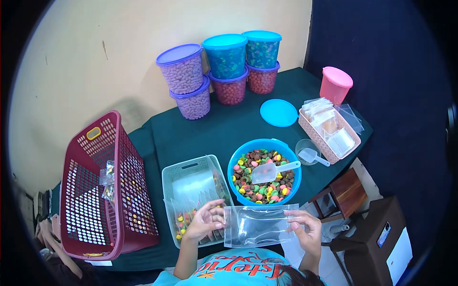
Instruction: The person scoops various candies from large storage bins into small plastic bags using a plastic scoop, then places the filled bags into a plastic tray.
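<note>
A clear plastic bag (257,228) is stretched sideways in front of my chest, with nothing visible inside it. My left hand (204,223) is closed on its left edge, fingers curled. At the opposite edge, my right hand (307,232) pinches the plastic between thumb and fingers. Just beyond the bag stands a blue tub (297,177) of brown, yellow, green and pink candies, a clear scoop (265,172) lying on top. Below and behind my left hand is a pale green basket (168,183) holding filled candy packets (183,219).
A maroon laundry basket (119,190) with some packets stands left. Several lidded tubs (224,57) are stacked at the back. On the right are a blue lid (279,113), a bag-filled basket (315,131), a bowl with a second scoop (310,155) and a pink container (335,86). Another person's arm (59,248) shows lower left.
</note>
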Demonstrator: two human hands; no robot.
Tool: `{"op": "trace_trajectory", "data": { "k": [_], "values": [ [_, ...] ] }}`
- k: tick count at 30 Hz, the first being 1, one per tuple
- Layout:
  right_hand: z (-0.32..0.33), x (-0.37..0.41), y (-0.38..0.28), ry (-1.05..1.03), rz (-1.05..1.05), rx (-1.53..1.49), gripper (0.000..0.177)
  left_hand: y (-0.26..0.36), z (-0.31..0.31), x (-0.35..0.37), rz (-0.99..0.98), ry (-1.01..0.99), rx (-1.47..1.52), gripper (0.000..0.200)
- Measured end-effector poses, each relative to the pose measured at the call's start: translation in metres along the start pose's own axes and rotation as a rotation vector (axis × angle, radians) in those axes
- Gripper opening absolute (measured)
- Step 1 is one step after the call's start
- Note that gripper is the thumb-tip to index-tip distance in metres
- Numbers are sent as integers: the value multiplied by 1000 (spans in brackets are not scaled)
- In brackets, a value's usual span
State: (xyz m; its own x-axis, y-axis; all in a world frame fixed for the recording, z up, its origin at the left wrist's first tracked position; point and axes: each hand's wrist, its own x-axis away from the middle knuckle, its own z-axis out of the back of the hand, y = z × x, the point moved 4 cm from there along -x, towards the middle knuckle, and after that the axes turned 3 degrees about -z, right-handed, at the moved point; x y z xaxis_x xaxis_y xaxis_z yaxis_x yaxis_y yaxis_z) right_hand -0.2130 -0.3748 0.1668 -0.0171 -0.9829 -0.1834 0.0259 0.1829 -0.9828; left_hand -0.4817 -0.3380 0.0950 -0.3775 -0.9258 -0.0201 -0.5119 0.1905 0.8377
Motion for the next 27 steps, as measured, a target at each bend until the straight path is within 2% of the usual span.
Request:
{"op": "trace_trajectory", "data": {
  "k": [2, 3, 4, 6, 7, 8, 10, 11, 12, 15, 16, 19, 20, 22, 23, 24, 26, 27],
  "values": [
    [-2, -13, 0, -38, 60, 44, 13, -7, -1, 3, 92, 53, 131, 62],
    [-2, -19, 0, -70, 116, 86, 15, -6, -8, 4, 81, 59, 118, 42],
    [1, -25, 5, -81, 116, 87, 15, -10, -8, 4, 74, 67, 121, 42],
    [4, -39, 13, -170, 81, 209, 18, -18, -5, 7, 64, 150, 22, 26],
    [5, -49, 9, -223, 121, 234, 16, -15, -9, 6, 32, 114, 146, 16],
    [5, -56, 9, -241, 135, 233, 16, -15, -10, 5, 11, 123, 144, 16],
    [2, -66, 19, -299, -99, 8, 15, -15, -9, 5, -98, 257, 208, 16],
    [3, -75, 24, -355, 55, 114, 14, -14, -9, 4, -102, 315, 163, 12],
    [4, -82, 24, -377, 61, 110, 14, -12, -12, 2, -119, 332, 164, 12],
    [-2, -99, 8, -488, 180, 207, 14, -9, -19, -3, -96, 592, 69, 9],
    [-1, -104, 7, -506, 186, 202, 14, -12, -18, -4, -109, 607, 70, 9],
    [0, -115, 8, -532, 259, 256, 14, -18, -20, -6, -123, 782, -297, 15],
    [2, -117, 9, -548, 261, 250, 14, -21, -22, -7, -128, 798, -295, 15],
    [5, -122, 9, -619, 254, 302, 14, -14, -25, 2, -349, 1155, -760, 23],
    [7, -126, 9, -636, 258, 297, 14, -2, -38, 2, -424, 1185, -783, 38],
    [8, -128, 11, -686, 252, 316, 14, 8, -52, 3, -426, 1202, -781, 38],
    [11, -131, 16, -761, 242, 335, 14, 31, -99, -4, -557, 931, -1307, 57],
    [9, -130, 20, -825, 302, 329, 14, 33, -117, -12, -544, 792, -1264, 66]
  ]
}}
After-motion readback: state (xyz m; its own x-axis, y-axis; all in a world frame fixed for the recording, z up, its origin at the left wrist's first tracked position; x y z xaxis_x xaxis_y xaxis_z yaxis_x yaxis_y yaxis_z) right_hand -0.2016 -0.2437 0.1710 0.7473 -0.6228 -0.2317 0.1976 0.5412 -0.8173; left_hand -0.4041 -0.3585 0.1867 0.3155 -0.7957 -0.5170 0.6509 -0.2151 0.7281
